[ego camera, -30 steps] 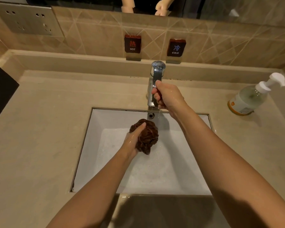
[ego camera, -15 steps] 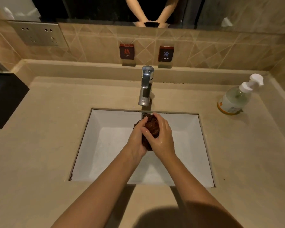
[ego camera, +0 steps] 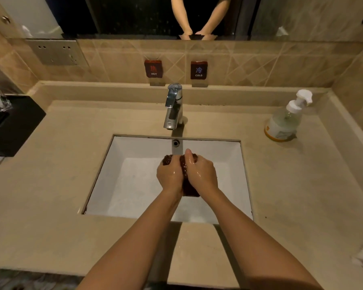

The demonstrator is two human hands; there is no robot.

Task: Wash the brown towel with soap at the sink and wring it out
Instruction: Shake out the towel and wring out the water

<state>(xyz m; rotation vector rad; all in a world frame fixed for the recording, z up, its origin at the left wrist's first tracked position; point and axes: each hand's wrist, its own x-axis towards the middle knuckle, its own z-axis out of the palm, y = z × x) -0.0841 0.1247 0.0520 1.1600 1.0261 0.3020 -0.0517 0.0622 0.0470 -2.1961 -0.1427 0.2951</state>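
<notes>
Gripping the bunched, wet brown towel [ego camera: 189, 188] at the centre of the frame, over the white sink [ego camera: 134, 185] basin and below the chrome faucet [ego camera: 173, 109]. Left hand [ego camera: 169, 174] curled round the towel's left side, right hand [ego camera: 201, 172] wrapped over its right, fingers of both closed tight on the cloth, knuckles close together. At upper right, standing on the beige tabletop [ego camera: 50, 195], a pump soap bottle [ego camera: 285, 122], well apart from the sink.

- The brown towel [ego camera: 190, 188] is mostly hidden between the left hand [ego camera: 169, 174] and right hand [ego camera: 201, 173] gripping it; only its ends show.
- The frame's left edge cuts off the black tray [ego camera: 19, 126].
- The label on the pump bottle [ego camera: 285, 122] is too small to read.
</notes>
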